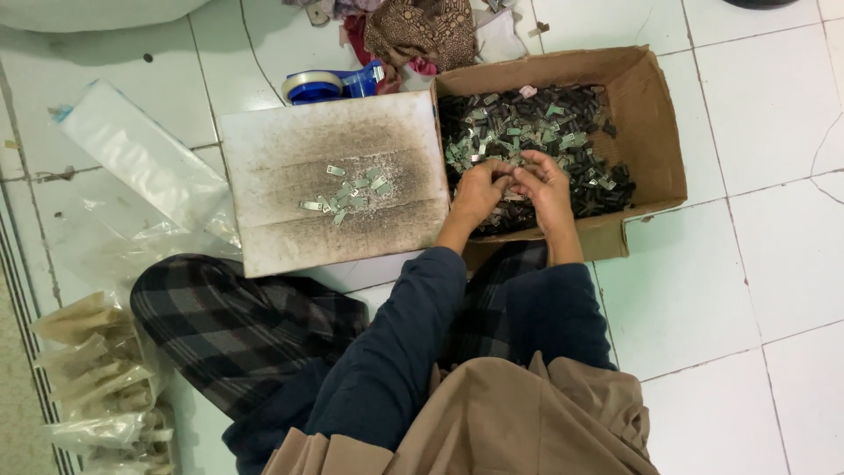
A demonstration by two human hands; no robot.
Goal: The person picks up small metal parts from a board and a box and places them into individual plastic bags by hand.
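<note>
My left hand [479, 189] and my right hand [545, 185] are both inside an open cardboard box [655, 123], fingertips together over a heap of small metal and dark pieces [536, 123]. The fingers pinch at small pieces from the heap; I cannot make out exactly what they hold. To the left of the box lies a soiled white board [290, 229] with a small pile of flat metal pieces [347, 193] on it.
A blue tape dispenser [334, 84] and crumpled cloth [413, 31] lie behind the board. Clear plastic bags [141, 167] spread at the left, more bagged items [97, 387] at the lower left. My crossed legs in checked trousers [237, 325] rest on white floor tiles [756, 290].
</note>
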